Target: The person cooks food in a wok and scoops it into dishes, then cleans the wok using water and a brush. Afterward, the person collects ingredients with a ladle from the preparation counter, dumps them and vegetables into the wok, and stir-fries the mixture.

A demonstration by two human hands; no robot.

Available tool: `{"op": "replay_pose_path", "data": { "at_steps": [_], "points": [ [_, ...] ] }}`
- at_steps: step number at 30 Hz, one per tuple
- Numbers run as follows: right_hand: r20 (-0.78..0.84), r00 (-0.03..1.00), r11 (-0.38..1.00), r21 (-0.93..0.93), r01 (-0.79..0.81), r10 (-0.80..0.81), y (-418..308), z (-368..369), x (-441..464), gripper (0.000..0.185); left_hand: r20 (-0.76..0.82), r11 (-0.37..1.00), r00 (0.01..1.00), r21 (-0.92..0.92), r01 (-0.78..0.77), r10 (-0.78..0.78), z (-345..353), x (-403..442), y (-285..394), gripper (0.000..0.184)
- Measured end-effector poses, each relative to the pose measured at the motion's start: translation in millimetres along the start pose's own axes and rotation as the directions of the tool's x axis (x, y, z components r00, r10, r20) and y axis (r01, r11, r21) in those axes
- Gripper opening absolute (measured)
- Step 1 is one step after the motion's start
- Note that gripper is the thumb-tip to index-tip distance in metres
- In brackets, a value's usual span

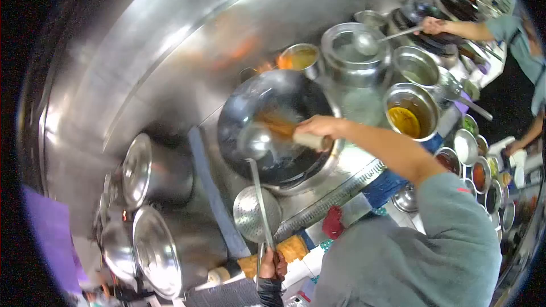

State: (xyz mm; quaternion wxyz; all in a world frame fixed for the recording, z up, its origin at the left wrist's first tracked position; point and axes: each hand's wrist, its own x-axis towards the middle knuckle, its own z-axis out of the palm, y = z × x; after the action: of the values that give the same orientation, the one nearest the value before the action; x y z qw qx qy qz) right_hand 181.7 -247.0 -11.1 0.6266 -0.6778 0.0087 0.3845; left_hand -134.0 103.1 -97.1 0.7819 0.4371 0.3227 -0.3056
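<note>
My right hand (319, 129) is wrapped round the pale, thick handle of a bamboo wok brush (278, 124), whose blurred brown bristles are inside a large dark wok (239, 111). In my left hand (274, 265), with black covering at the wrist, is the long handle of a metal ladle (255, 140); its bowl is in the wok beside the bristles. A perforated skimmer (250, 214) lies under the ladle handle, just in front of the wok. Its handle runs down close to my left hand; whether I grip it too cannot be made out.
Lidded steel pots (156, 250) stand left. Behind the wok are a pot of orange liquid (306, 59) and a large stockpot (357, 71). A co-worker's hand (433, 25) holds another ladle (365, 43). Several ingredient bowls (466, 146) line the right. A red cloth (333, 223) lies near the front edge.
</note>
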Motion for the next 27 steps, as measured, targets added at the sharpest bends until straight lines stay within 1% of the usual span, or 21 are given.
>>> {"op": "replay_pose_path", "data": {
  "at_steps": [1, 2, 3, 4, 5, 7, 9, 11, 12, 13, 15, 17, 18, 19, 21, 22, 23, 24, 25, 26, 27],
  "points": [
    [0.122, 0.990, 0.992, 0.089, -0.088, 0.077, 16.9, -11.6, 22.0, 0.033, 0.052, 0.982, 0.982, 0.042, -0.183, 0.181, 16.2, 5.0, 2.9, 0.053],
    [0.157, 0.987, 0.988, 0.146, -0.058, 0.035, 20.4, -10.3, 11.6, 0.039, -0.058, 0.959, 0.961, 0.112, -0.261, 0.269, 40.2, 3.6, 15.4, 0.052],
    [0.098, 0.991, 0.979, 0.188, 0.074, -0.094, 17.8, 0.4, -11.8, 0.042, -0.154, 0.922, 0.916, 0.178, -0.343, 0.370, 66.4, 9.4, 26.7, 0.051],
    [0.029, 0.982, 0.952, 0.253, 0.172, -0.186, 16.4, 8.1, -41.8, 0.043, -0.147, 0.881, 0.883, 0.250, -0.402, 0.445, 76.6, 17.8, 32.0, 0.047],
    [-0.033, 0.962, 0.912, 0.310, 0.268, -0.272, 20.5, 16.9, -61.8, 0.045, -0.039, 0.843, 0.875, 0.291, -0.452, 0.482, 105.5, 13.2, 46.7, 0.036],
    [-0.376, 0.839, 0.831, 0.247, 0.499, -0.393, 61.2, 22.1, -86.7, 0.048, 0.188, 0.612, 0.838, 0.604, -0.510, 0.512, 148.7, 13.1, 66.2, 0.024],
    [-0.394, 0.897, 0.829, 0.420, 0.371, -0.202, 91.6, 23.2, -147.0, 0.046, 0.250, 0.663, 0.816, 0.485, -0.571, 0.521, 182.9, 35.9, 56.2, 0.016],
    [-0.536, 0.820, 0.844, 0.329, 0.423, -0.202, 139.1, 24.3, -193.1, 0.047, 0.391, 0.216, 0.730, 0.781, -0.585, 0.561, 197.8, 82.2, 33.4, 0.019],
    [-0.553, 0.821, 0.815, 0.404, 0.415, -0.144, 155.6, 27.6, -218.9, 0.056, 0.355, 0.350, 0.820, 0.775, -0.527, 0.448, 228.0, 82.5, 28.5, 0.021],
    [-0.630, 0.760, 0.766, 0.408, 0.496, -0.156, 173.1, 33.2, -233.6, 0.065, 0.305, 0.486, 0.889, 0.752, -0.445, 0.342, 255.4, 80.7, 21.1, 0.023],
    [-0.655, 0.749, 0.781, 0.418, 0.465, -0.095, 169.9, 40.0, -262.1, 0.073, 0.404, 0.330, 0.810, 0.764, -0.554, 0.424, 272.7, 129.0, -31.7, 0.025],
    [-0.639, 0.762, 0.863, 0.324, 0.387, -0.101, 159.3, 34.1, -268.1, 0.079, 0.353, 0.333, 0.764, 0.744, -0.580, 0.541, 298.1, 166.8, -81.8, 0.023],
    [-0.654, 0.733, 0.883, 0.215, 0.418, -0.188, 171.4, 25.0, -253.5, 0.079, 0.307, 0.372, 0.784, 0.748, -0.549, 0.540, 302.6, 194.5, -113.6, 0.024],
    [-0.605, 0.746, 0.936, 0.005, 0.351, -0.277, 159.6, 17.7, -245.5, 0.076, 0.268, 0.411, 0.807, 0.751, -0.517, 0.527, 305.4, 219.4, -137.2, 0.024],
    [-0.465, 0.786, 0.886, -0.410, 0.217, -0.408, 116.1, 5.5, -220.3, 0.072, 0.286, 0.374, 0.864, 0.812, -0.448, 0.414, 313.9, 245.0, -140.9, 0.029],
    [-0.377, 0.776, 0.773, -0.597, 0.213, -0.505, 90.0, 3.0, -203.8, 0.068, 0.550, 0.150, 0.787, 0.785, -0.602, 0.281, 309.7, 241.9, -120.2, 0.037],
    [-0.267, 0.766, 0.619, -0.757, 0.210, -0.585, 62.5, -1.4, -185.2, 0.063, 0.552, 0.061, 0.739, 0.784, -0.617, 0.386, 309.0, 213.0, -89.7, 0.043],
    [-0.246, 0.824, 0.598, -0.790, 0.135, -0.511, 41.8, -7.6, -166.6, 0.059, 0.554, -0.034, 0.678, 0.786, -0.618, 0.483, 298.9, 176.0, -64.5, 0.049],
    [-0.233, 0.871, 0.570, -0.819, 0.064, -0.433, 23.4, -11.6, -149.2, 0.055, 0.556, -0.131, 0.537, 0.762, -0.634, 0.634, 272.6, 154.0, -54.7, 0.056],
    [-0.161, 0.916, 0.524, -0.849, 0.061, -0.368, 4.9, -14.2, -129.9, 0.054, 0.547, -0.238, 0.360, 0.741, -0.628, 0.755, 243.7, 135.4, -43.2, 0.064],
    [-0.091, 0.949, 0.476, -0.877, 0.067, -0.301, -12.4, -15.2, -108.3, 0.053, 0.507, -0.212, 0.496, 0.818, -0.535, 0.705, 213.4, 115.4, -34.9, 0.078]
  ]
}}
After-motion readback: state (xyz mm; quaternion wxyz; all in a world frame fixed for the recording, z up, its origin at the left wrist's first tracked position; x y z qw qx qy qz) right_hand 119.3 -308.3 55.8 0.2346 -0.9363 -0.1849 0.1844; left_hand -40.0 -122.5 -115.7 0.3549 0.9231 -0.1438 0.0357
